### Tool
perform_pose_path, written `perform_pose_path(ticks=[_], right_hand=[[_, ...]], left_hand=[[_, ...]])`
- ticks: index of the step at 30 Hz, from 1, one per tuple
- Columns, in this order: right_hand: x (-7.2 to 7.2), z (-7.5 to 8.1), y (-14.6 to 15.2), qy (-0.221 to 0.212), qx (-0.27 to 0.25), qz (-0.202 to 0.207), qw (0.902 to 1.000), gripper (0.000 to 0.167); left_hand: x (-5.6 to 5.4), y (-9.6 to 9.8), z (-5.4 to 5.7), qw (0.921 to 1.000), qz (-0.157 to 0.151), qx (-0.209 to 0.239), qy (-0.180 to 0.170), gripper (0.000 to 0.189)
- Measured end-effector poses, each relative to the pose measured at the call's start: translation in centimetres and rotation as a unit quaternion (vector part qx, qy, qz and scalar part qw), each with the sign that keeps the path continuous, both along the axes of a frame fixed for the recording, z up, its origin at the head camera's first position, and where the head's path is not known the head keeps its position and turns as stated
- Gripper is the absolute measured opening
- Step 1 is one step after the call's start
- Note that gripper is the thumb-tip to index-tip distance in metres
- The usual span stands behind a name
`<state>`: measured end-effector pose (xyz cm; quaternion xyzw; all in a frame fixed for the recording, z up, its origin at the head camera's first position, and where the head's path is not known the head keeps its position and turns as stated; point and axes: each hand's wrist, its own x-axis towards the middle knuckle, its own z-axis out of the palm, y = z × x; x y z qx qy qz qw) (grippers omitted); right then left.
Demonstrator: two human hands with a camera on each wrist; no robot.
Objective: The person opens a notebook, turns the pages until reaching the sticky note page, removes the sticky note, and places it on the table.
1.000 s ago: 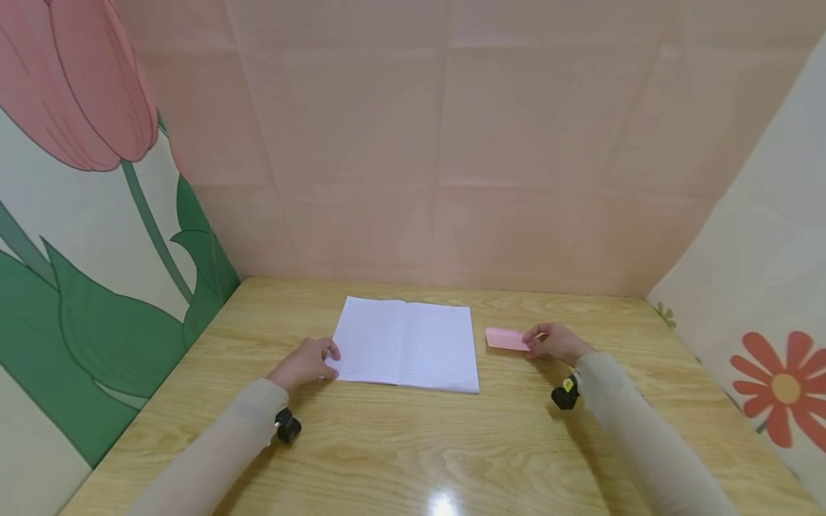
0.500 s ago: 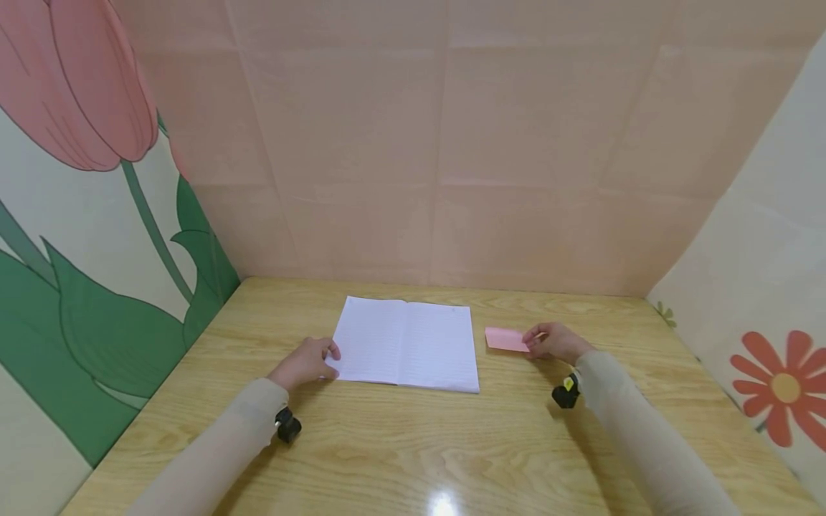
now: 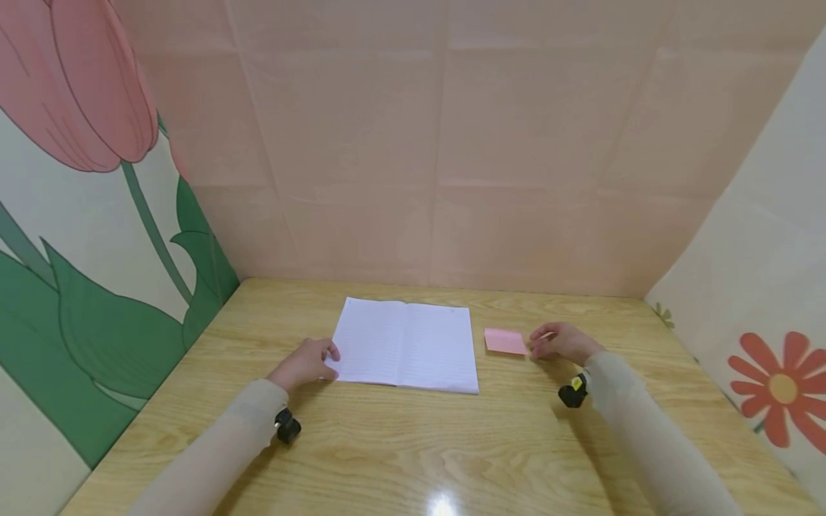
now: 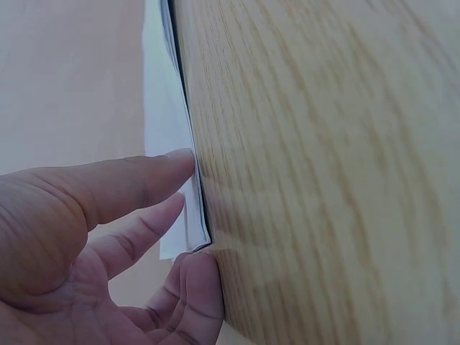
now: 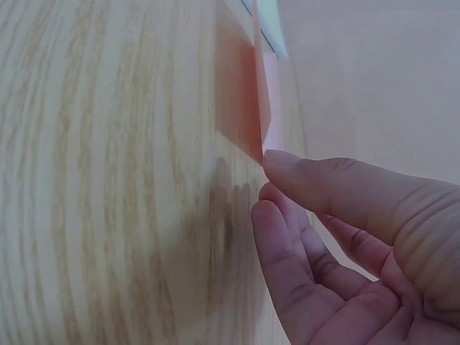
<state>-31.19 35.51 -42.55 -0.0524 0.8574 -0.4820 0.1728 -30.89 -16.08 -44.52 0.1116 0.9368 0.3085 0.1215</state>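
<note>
An open notebook (image 3: 405,345) with lined white pages lies flat on the table. At its near left corner rests my left hand (image 3: 308,360); in the left wrist view the thumb touches the notebook's edge (image 4: 188,136), and other fingertips lie around the corner. To the notebook's right is a pink sticky note (image 3: 505,341), apart from it. My right hand (image 3: 560,342) is just right of the note, fingers loosely bent and holding nothing. From the right wrist, the thumb tip appears close to the raised end of the note (image 5: 264,93); whether they touch is unclear.
The wood-grain table (image 3: 413,451) reaches back to a pink cloth backdrop (image 3: 439,158). Flower-printed sheets (image 3: 774,251) stand at both sides. A small black camera (image 3: 287,427) hangs at each wrist.
My right hand has let go of the pink sticky note and drawn back slightly to the right. The note stays in place. My left hand and the notebook have not moved.
</note>
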Motion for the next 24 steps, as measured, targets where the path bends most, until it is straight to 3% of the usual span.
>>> perform_pose_path(ticks=[9,14,19,24], right_hand=[[-0.3,-0.4,1.0,-0.003,0.006,0.000,1.0000,0.039],[-0.3,0.0,1.2,-0.007,0.004,0.009,0.9999,0.040],[-0.6,1.2,1.3,0.000,-0.003,0.016,0.9999,0.043],[-1.3,3.6,0.7,0.023,-0.022,0.009,0.9995,0.041]], left_hand=[[0.1,0.0,0.0,1.0000,-0.006,-0.003,0.008,0.027],[0.1,0.1,0.7,0.9999,-0.010,-0.005,-0.002,0.027],[-0.4,0.3,3.0,0.9999,0.001,-0.013,-0.006,0.028],[-1.5,1.2,6.9,0.9999,0.011,-0.002,0.008,0.030]])
